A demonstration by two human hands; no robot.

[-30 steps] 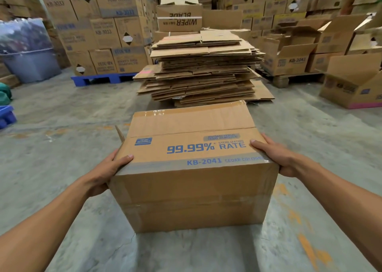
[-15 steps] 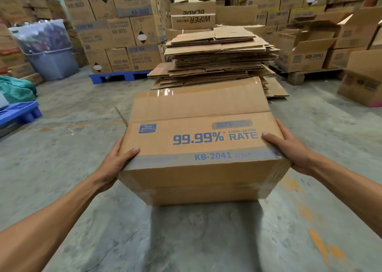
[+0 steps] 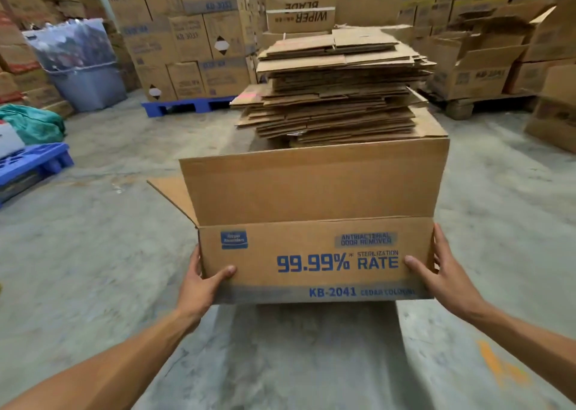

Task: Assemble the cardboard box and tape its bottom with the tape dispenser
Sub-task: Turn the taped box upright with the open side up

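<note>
I hold a brown cardboard box (image 3: pixel 314 266) with blue print "99.99% RATE" and "KB-2041" above the concrete floor. Its printed side faces me and its top flaps stand up, the long one (image 3: pixel 311 188) rising in front and a short one sticking out at the left. My left hand (image 3: pixel 199 288) grips the box's lower left corner, thumb on the printed face. My right hand (image 3: pixel 442 280) grips the right end, thumb on the front and fingers around the side. The box's bottom is hidden. No tape dispenser is in view.
A tall pile of flattened cartons (image 3: pixel 336 85) sits right behind the box. Stacked cartons on a blue pallet (image 3: pixel 187 105) stand at back left, open boxes (image 3: pixel 477 66) at back right. A grey bin (image 3: pixel 87 82), green cloth (image 3: pixel 34 123) and another blue pallet (image 3: pixel 31 163) lie left.
The box has been lifted off the floor and turned towards me: the taped face rolled under and out of sight, the printed side now faces me, and the flaps opened upward.
</note>
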